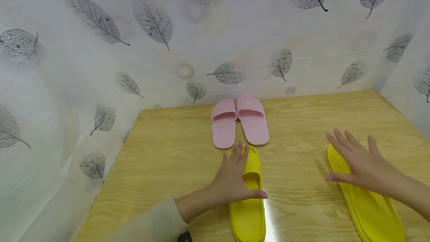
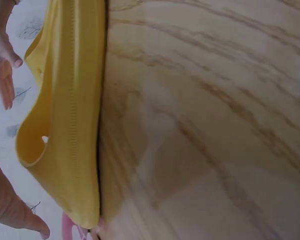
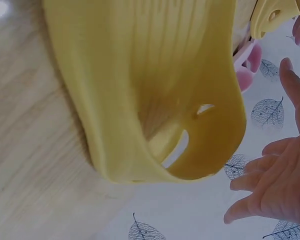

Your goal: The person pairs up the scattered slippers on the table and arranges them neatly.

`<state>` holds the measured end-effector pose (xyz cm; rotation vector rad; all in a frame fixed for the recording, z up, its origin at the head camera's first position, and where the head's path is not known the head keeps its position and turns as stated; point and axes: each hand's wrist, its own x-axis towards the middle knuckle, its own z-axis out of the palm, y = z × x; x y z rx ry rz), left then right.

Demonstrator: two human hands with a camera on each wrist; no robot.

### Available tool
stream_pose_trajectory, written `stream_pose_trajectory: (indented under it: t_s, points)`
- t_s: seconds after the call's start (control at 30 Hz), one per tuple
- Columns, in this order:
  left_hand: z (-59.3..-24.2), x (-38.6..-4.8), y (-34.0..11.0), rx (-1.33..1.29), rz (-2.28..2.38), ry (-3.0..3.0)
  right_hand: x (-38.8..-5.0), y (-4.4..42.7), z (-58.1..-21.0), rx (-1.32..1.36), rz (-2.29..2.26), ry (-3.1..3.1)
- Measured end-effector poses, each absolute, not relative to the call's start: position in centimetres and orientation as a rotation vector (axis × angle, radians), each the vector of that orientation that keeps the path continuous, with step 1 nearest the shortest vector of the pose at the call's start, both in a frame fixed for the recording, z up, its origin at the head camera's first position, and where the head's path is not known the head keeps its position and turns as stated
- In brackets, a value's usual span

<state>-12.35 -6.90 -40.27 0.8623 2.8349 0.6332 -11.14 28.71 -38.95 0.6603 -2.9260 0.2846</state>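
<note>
Behind and to both sides, a white sheet printed with grey leaves. In front of it, a wood-grain table. On the table to the right, a yellow slipper below the right hand and partly hidden by it; long axis slanting from near right to far left, toe direction unclear. At centre, a second yellow slipper below the left hand, thumb crossing above its middle; long axis almost straight away from the person, strap and toe toward the sheet. Just beyond, side by side, a pair of pink slippers, toes also toward the sheet, heels spread apart. Both hands flat, fingers and thumbs stretched and spread, above the yellow slippers, with a gap visible in the wrist views. At the left cuff, a small dark object.
</note>
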Motion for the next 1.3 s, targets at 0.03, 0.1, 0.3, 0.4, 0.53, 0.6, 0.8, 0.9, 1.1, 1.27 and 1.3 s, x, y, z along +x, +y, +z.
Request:
stream_pose_trajectory:
  t_s: [0.03, 0.1, 0.3, 0.4, 0.53, 0.6, 0.8, 0.9, 1.1, 1.27, 1.3]
  points:
    - [-40.5, -12.2, -6.9, 0.868, 0.632, 2.833, -11.0, 28.9, -39.1, 0.656, 0.279, -2.926]
    - [-40.9, -12.0, -6.8, 0.875, 0.607, 2.844, -10.8, 29.1, -39.5, 0.65, 0.283, -2.927]
    - [-41.7, -11.7, -6.8, 0.862, 0.63, 2.877, -10.4, 29.9, -40.6, 0.601, 0.331, -2.973]
    - [-41.9, -11.9, -6.8, 0.856, 0.653, 2.873, -10.2, 30.4, -41.2, 0.561, 0.318, -2.999]
    - [-42.0, -12.5, -6.8, 0.828, 0.675, 2.869, -10.1, 31.0, -42.0, 0.544, 0.314, -3.002]
    - [-41.9, -12.7, -6.8, 0.822, 0.682, 2.87, -10.1, 31.4, -42.3, 0.542, 0.342, -2.999]
    - [-42.3, -13.0, -6.8, 0.836, 0.698, 2.838, -9.9, 32.5, -43.1, 0.536, 0.566, -3.0]
    - [-42.9, -13.1, -6.7, 0.839, 0.688, 2.832, -9.8, 33.0, -43.5, 0.563, 0.714, -2.985]
    - [-43.2, -13.1, -6.7, 0.864, 0.659, 2.845, -9.4, 33.6, -44.1, 0.592, 0.976, -2.929]
    - [-43.6, -12.9, -6.9, 0.825, 0.793, 2.811, -9.2, 33.6, -44.5, 0.552, 0.982, -2.93]
    - [-43.7, -12.9, -6.9, 0.805, 0.838, 2.793, -9.2, 33.6, -44.5, 0.543, 0.979, -2.934]
